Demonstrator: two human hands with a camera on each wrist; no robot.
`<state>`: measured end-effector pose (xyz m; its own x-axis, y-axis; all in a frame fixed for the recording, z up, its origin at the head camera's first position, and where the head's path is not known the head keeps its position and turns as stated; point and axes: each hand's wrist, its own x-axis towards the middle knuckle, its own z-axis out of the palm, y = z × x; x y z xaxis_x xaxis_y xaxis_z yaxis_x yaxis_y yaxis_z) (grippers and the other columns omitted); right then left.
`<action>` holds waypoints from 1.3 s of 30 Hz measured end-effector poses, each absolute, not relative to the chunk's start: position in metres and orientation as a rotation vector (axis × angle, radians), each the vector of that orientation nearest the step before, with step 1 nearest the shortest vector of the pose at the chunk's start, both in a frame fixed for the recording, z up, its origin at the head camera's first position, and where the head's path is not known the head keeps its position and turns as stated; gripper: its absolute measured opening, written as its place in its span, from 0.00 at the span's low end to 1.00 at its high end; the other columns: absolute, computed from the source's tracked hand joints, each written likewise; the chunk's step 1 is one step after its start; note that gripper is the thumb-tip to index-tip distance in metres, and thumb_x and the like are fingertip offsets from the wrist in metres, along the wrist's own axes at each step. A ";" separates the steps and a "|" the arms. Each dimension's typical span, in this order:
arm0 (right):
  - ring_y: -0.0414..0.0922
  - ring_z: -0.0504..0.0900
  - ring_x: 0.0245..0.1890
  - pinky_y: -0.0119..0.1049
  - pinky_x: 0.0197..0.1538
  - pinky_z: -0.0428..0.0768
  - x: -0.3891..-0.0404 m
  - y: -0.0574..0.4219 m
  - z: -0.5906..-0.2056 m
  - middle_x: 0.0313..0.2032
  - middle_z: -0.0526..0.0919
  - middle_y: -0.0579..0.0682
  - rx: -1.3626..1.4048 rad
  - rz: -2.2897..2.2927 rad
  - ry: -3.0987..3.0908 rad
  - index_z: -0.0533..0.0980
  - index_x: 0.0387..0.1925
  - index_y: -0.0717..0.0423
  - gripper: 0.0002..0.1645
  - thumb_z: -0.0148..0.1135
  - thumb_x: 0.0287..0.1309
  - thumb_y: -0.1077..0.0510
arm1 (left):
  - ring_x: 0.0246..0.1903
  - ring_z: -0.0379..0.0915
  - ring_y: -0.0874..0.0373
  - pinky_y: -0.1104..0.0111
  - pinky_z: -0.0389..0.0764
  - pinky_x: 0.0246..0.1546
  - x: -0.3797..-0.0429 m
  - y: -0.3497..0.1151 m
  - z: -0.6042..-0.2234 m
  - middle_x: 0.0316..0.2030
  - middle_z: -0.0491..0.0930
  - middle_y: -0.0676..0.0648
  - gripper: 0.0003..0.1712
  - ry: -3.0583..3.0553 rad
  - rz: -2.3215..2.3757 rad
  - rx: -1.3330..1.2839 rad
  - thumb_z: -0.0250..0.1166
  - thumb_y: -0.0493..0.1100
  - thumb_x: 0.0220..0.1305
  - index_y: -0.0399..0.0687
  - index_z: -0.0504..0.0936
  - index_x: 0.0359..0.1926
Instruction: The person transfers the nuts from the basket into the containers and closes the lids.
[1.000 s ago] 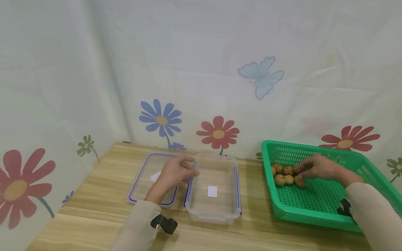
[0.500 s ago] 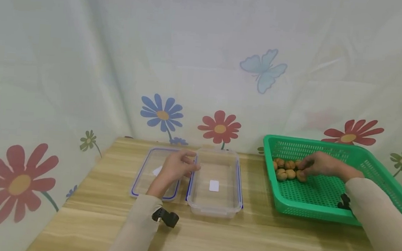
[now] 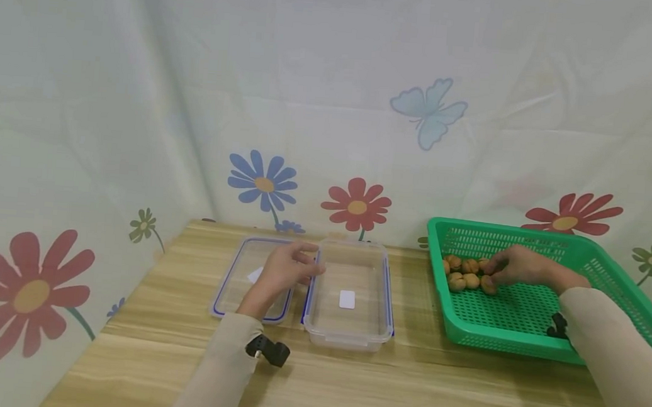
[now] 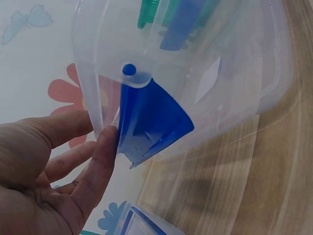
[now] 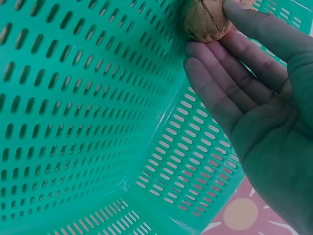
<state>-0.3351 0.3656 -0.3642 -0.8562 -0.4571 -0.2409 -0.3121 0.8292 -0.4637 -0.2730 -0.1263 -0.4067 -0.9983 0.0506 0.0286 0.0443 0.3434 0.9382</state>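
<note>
1. Taking hold of one brown, ridged-shelled walnut [image 5: 204, 20] is judged to be the step in hand. It is located at the left part of the green, slotted plastic basket [image 3: 500, 343], at the right of the scene.
2. Right hand [image 3: 517, 267]: reached into the basket; the walnut is pinched between thumb and fingertips, the thumb being laid on top in the right wrist view. Whether the shell has been raised off the basket floor cannot be told.
3. Other brown walnuts [image 3: 457, 282] are bunched just left of the right hand, near the basket's left wall.
4. Left hand [image 3: 284, 270]: the left rim of the clear, rectangular plastic box [image 3: 345, 340] is gripped lightly between thumb and fingers, beside a fan-shaped blue plastic latch [image 4: 154, 120]. The latch is seen angled outward from the wall. Firmness of this hold cannot be judged.
5. The box is set upright, mid-scene, left of the basket and apart from it. A white, rounded label [image 3: 347, 299] is seen at its floor.
6. A flat, clear plastic lid with blue edging [image 3: 228, 285] is laid at the left, partly covered by the left hand. All is supported by a pale, wood-grained table [image 3: 335, 393].
7. Next move, as judged: a secure pinch is called for on the rounded shell, with neighbouring walnuts left undisturbed and the basket's left wall avoided; the box should be kept steady.
</note>
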 end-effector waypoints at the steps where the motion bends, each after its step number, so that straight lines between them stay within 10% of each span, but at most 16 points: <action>1: 0.57 0.86 0.47 0.55 0.47 0.88 -0.335 0.365 -0.364 0.49 0.87 0.62 -0.576 -0.591 2.668 0.82 0.53 0.73 0.20 0.71 0.68 0.59 | 0.30 0.88 0.49 0.57 0.91 0.38 -0.273 -0.127 -0.407 0.44 0.86 0.37 0.30 2.568 1.799 0.090 0.77 0.35 0.64 0.37 0.80 0.66; 22: 0.57 0.85 0.52 0.56 0.50 0.86 -0.311 0.344 -0.312 0.50 0.88 0.53 -0.627 -0.703 2.869 0.82 0.57 0.66 0.21 0.69 0.73 0.54 | 0.30 0.88 0.47 0.58 0.91 0.37 -0.273 -0.129 -0.409 0.43 0.86 0.36 0.30 2.529 1.845 0.111 0.75 0.34 0.65 0.36 0.80 0.67; 39: 0.46 0.86 0.52 0.33 0.50 0.83 -0.272 0.288 -0.273 0.50 0.89 0.46 -0.688 -0.856 2.916 0.85 0.56 0.52 0.21 0.72 0.70 0.45 | 0.31 0.89 0.47 0.58 0.91 0.38 -0.274 -0.128 -0.409 0.44 0.87 0.37 0.30 2.549 1.815 0.080 0.76 0.37 0.65 0.38 0.80 0.67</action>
